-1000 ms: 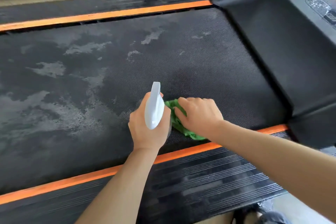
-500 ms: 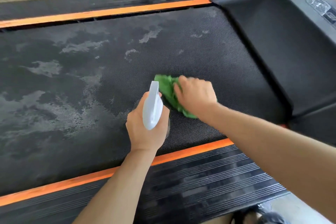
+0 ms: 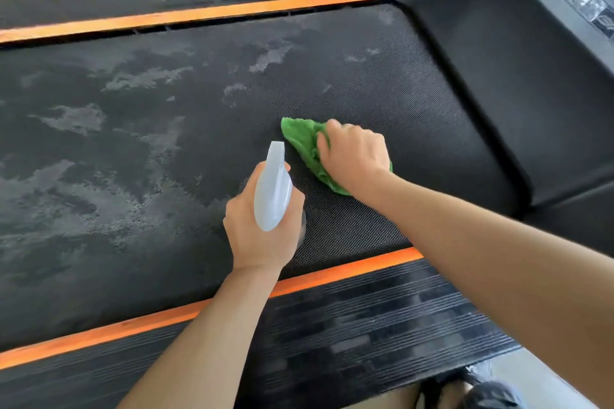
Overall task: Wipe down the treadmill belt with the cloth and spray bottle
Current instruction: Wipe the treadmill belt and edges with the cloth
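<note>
Treadmill belt point(image 3: 199, 149) lay black and patchy with pale streaks at left. Right hand point(image 3: 355, 156) gripped the bunched green cloth point(image 3: 302, 139) on it — left hand point(image 3: 262, 226), just nearer, curled round a white spray bottle point(image 3: 273, 189).

Both hands point(image 3: 357, 156) point(image 3: 262, 226), fingers curled

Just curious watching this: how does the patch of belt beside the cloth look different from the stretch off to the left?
The belt by the green cloth, under the right hand, looks evenly dark; the left stretch is mottled with pale grey patches. The left hand holds the spray bottle between the two. Both show the same woven texture.
</note>
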The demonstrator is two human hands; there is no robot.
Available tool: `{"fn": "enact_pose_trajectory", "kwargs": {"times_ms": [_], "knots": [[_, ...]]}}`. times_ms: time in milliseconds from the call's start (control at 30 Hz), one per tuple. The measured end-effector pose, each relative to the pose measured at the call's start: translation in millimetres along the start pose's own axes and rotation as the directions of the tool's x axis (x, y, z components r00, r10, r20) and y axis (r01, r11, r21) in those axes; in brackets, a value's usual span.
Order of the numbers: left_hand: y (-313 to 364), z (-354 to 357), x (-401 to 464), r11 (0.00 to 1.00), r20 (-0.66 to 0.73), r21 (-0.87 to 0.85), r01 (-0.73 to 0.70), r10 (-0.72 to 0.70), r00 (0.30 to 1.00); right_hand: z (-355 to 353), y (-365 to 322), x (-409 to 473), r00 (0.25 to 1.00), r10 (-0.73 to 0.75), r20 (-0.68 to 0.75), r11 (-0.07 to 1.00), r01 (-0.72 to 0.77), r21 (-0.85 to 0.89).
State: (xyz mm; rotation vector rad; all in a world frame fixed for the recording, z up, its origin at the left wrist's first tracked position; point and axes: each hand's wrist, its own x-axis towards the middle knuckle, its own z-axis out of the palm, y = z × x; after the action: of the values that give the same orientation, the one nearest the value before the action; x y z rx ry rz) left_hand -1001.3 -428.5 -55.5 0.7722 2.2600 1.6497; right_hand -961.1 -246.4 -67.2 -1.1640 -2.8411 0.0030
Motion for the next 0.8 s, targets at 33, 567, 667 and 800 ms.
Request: {"fn": "enact_pose_trajectory", "kwargs": {"times_ms": [33, 567, 667, 800], "knots": [[1.8, 0.0, -0.1, 1.0, 0.003, 0.002, 0.01, -0.01, 1.0, -0.7, -3.6, -15.9, 0.998, -0.059, 0.029, 0.998, 0.059, 0.007], [9.5, -2.8, -1.8, 0.994, 0.006, 0.016, 0.111, -0.111, 0.994, -17.4, 146.5, -113.1, 0.988, 0.149, 0.026, 0.985, -0.147, -0.09], [10.6, -2.0, -3.2, 0.992, -0.008, 0.031, 0.119, -0.119, 0.993, -16.1, 121.3, -116.8, 0.989, 0.149, 0.024, 0.988, -0.147, -0.054], [11.1, -0.9, -1.3, 0.99, -0.027, 0.051, 0.135, -0.134, 0.991, -14.3, 65.7, -125.7, 0.988, -0.149, 0.045, 0.986, 0.145, 0.085]]}}
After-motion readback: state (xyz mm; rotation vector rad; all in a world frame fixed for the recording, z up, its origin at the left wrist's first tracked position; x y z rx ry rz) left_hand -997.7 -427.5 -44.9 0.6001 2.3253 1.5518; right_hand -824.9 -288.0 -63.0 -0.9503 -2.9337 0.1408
